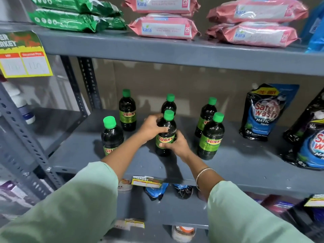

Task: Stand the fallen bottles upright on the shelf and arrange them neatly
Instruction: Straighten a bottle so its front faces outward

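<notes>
Head view looks down on both hands wrapped around one bottle at the middle of the grey shelf (236, 165). The left hand (152, 127) closes on the held bottle (166, 133) at its shoulder from the left, fingers across the dark body just under the green cap. The right hand (175, 145) grips lower, thumb on the label and palm against the right side. This bottle stands upright, its base on the shelf.

Five more bottles stand upright around it. The rear middle bottle (169, 104) is directly behind the held one, close enough that the two overlap in this view. The front left bottle (111, 135) stands near the shelf's left end, partly behind the left forearm, and the rear left bottle (127, 111) stands behind it toward the back wall. On the right, the front right bottle (211, 137) stands just beside the right hand, with the rear right bottle (206, 118) close behind it.

Bare shelf runs from the bottles' bases forward to the front lip, and a wider open strip lies between the right pair and the detergent pouch (263, 113) leaning at the back. A second pouch (308, 135) crowds the right edge. Wipe packs (164, 27) lie on the upper shelf.
</notes>
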Motion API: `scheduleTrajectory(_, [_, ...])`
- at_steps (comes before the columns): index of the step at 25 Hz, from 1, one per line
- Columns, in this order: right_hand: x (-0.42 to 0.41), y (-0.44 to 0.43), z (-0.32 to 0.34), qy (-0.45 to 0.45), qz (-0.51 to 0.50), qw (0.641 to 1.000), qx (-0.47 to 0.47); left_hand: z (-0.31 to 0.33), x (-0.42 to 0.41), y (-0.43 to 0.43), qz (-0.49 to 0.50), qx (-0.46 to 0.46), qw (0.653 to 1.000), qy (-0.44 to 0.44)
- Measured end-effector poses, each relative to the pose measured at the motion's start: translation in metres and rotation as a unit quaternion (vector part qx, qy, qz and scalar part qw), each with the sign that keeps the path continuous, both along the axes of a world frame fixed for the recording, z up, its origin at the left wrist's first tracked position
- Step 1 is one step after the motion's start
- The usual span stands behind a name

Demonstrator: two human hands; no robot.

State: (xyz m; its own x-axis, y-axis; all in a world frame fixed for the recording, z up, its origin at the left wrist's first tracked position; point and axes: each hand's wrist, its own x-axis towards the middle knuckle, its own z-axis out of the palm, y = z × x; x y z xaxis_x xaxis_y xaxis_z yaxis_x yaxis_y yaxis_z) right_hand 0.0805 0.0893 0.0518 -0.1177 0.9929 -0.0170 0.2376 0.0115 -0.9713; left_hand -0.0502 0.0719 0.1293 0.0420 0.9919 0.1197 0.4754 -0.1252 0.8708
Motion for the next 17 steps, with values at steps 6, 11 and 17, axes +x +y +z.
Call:
scheduleTrajectory(6, [0.007, -0.039, 0.007, -0.019, 0.030, 0.999, 0.012, -0.007, -0.004, -0.028, -0.026, 0.020, 0.999, 0.015])
scheduleTrajectory(11, [0.007, -0.059, 0.014, -0.050, 0.024, 0.998, 0.027, -0.007, -0.003, -0.043, -0.035, 0.039, 0.998, 0.030])
scheduleTrajectory(17, [0.010, -0.067, 0.012, -0.064, 0.038, 0.997, 0.013, -0.004, 0.001, -0.052, -0.028, 0.036, 0.998, 0.046])
